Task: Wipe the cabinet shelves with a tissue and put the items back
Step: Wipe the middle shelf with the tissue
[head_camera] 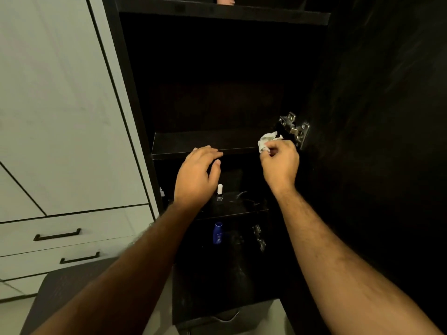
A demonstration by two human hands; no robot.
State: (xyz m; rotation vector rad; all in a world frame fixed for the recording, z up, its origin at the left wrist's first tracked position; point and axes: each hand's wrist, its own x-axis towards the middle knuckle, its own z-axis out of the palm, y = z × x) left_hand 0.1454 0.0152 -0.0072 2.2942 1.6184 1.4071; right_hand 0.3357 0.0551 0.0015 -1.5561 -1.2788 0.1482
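Fingers [272, 151] of right hand [280, 163] pinching crumpled white tissue [266, 141] at right end of middle shelf [205, 141], just beside metal door hinge [294, 130]. Fingers of left hand [196, 175] relaxed and nearly straight, holding nothing, tips resting on front edge of same shelf near its centre. Dark cabinet [125, 68] with door [375, 117] swung open at right. Small nail-polish bottle [219, 192] with white cap standing upright on next shelf down, toward its left side, just right of left wrist. Blue bottle [217, 232] upright on lower shelf beneath. Pink object [225, 0] partly seen on top shelf, at upper edge. White drawers [60, 238] with dark handles at left of cabinet.
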